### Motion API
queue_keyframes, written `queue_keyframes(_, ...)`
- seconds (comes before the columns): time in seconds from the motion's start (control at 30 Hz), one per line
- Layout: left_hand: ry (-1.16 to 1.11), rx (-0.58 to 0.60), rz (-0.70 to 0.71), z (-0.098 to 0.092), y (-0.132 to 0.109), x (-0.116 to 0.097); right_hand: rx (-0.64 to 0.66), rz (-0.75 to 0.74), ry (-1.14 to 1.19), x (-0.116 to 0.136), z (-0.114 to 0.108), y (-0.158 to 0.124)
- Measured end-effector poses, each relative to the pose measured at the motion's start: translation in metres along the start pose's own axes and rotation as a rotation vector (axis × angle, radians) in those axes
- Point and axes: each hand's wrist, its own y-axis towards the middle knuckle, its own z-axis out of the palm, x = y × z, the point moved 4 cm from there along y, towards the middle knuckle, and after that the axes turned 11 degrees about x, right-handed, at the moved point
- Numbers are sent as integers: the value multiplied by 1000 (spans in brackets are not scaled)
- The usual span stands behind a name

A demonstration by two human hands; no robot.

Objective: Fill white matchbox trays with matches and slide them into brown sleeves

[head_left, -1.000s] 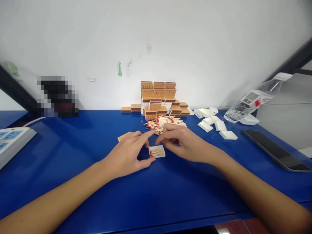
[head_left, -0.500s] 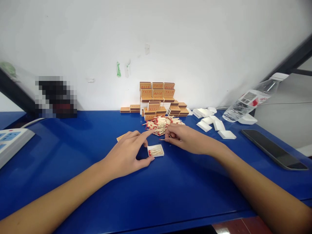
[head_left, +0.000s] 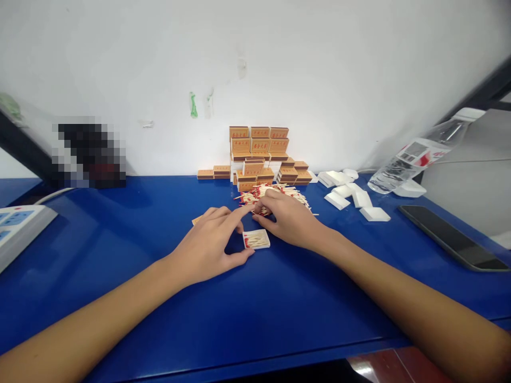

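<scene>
A small white matchbox tray [head_left: 268, 240] lies on the blue table, holding several red-tipped matches [head_left: 255, 241]. My left hand [head_left: 211, 239] curves around its left end, the thumb at the near edge and fingertips at the far corner. Partly hidden behind that hand is an orange matchbox piece [head_left: 196, 220]. Just beyond the tray, my right hand [head_left: 285, 215] has its fingers drawn together at the front of a loose match pile [head_left: 293, 192]. What sits between those fingertips is too small to make out.
Orange matchboxes [head_left: 260, 146] are stacked against the wall behind the pile. Several white trays [head_left: 337, 200] lie to the right, near a tilted water bottle [head_left: 419, 157] and a phone [head_left: 451, 236]. A power strip [head_left: 24, 229] is at the far left.
My right hand has shifted left, its fingertips now at the pile's front edge. The match that showed in its fingers before is out of sight. My left hand stays by the tray.
</scene>
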Motion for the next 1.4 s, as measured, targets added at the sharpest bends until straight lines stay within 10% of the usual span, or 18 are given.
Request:
queue_keyframes(0.4,-2,-22,-25,-1,1,6,157,-120,261,26,-29,-18)
queue_keyframes(0.7,-12,11,-20,1,0,3,184,-53,146,-33,-30,-21)
queue_keyframes(1.4,15,-7,13,1,-1,4,287,-13,163,-31,-19,-16)
